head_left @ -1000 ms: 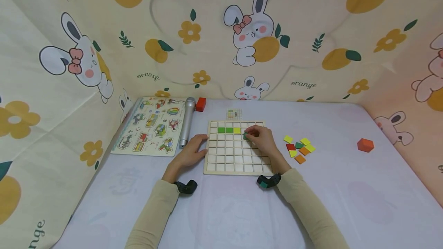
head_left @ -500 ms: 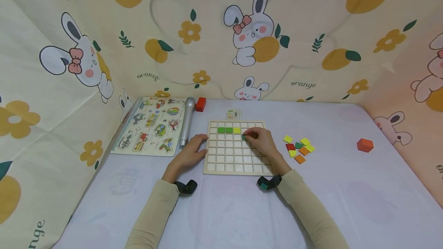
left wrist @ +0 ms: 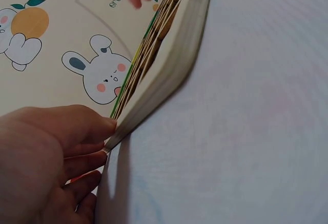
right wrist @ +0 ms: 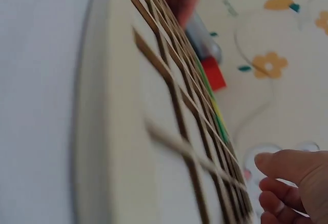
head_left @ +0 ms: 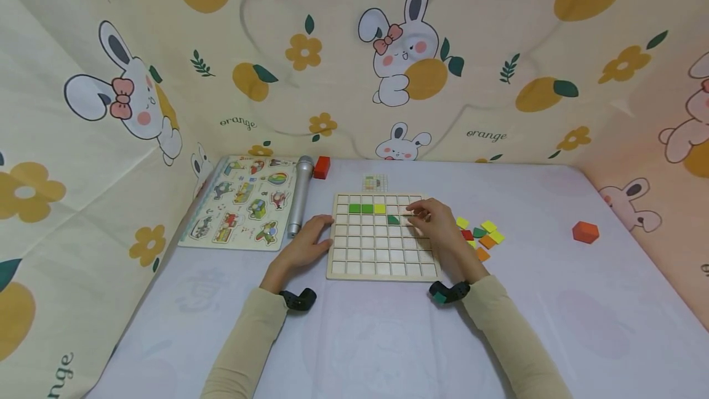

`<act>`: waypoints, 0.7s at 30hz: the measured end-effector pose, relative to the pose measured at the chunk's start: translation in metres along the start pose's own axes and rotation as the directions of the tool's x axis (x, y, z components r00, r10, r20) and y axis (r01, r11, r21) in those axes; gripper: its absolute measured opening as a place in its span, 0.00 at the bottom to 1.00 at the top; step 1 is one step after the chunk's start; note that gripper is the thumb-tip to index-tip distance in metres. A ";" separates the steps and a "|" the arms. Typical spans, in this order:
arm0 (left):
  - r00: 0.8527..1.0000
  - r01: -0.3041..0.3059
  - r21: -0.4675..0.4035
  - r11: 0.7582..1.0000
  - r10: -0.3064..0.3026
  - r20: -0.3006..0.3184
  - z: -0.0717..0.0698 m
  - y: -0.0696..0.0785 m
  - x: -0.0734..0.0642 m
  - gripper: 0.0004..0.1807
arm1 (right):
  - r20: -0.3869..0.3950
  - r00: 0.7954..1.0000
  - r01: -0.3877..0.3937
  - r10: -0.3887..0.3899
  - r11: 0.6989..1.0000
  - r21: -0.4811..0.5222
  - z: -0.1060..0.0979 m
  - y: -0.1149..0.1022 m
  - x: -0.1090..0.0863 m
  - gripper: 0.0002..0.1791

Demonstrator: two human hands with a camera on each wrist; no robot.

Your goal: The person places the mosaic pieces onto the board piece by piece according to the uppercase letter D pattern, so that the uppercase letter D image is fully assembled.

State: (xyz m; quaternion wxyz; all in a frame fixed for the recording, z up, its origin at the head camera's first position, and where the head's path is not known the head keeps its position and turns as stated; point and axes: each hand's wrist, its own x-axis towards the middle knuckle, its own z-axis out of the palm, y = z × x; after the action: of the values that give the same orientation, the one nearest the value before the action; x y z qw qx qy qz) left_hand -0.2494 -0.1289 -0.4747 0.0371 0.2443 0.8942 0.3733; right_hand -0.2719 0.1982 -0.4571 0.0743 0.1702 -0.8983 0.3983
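A wooden grid board [head_left: 367, 268] lies on the table. In its upper rows sit two green square tiles [head_left: 360, 209], a yellow tile [head_left: 379, 209] beside them, and a dark green piece [head_left: 392, 220] one row nearer and further right. My left hand [head_left: 308, 241] touches the board's left edge with thumb and fingertips; the left wrist view shows this contact at the rim [left wrist: 154, 101]. My right hand [head_left: 437, 225] hovers over the board's upper right, fingers loosely bent and holding nothing. The right wrist view shows its thumb [right wrist: 287, 163] apart from the fingers.
Right of the board lie several yellow, red, orange and green tiles [head_left: 487, 239], partly behind my right hand. A red-orange block [head_left: 585, 232] stands farther right. A small pattern card [head_left: 375, 183], a red block [head_left: 322, 167], a silver microphone [head_left: 300, 196] and a picture puzzle board [head_left: 235, 202] lie around.
My right hand has let go of the dark green piece, which now lies on the board, and has moved away to the right. My left hand stays at the board's edge.
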 end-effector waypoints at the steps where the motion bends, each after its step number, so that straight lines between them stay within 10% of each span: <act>1: 1.000 0.001 0.000 1.000 -0.001 -0.001 0.000 0.000 0.000 0.27 | -0.006 1.000 -0.010 0.010 1.000 -0.016 -0.006 0.002 -0.002 0.12; 21: 1.000 0.000 -0.003 1.000 0.001 0.007 -0.002 0.003 -0.001 0.27 | 0.014 0.946 -0.305 0.324 0.905 -0.297 -0.079 0.045 -0.051 0.26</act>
State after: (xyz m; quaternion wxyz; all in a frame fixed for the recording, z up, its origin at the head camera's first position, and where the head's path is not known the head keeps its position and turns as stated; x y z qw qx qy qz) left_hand -0.2477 -0.1286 -0.4715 0.0402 0.2457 0.8935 0.3737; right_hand -0.2407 0.2971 -0.4490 0.0047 0.0228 -0.9644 0.2633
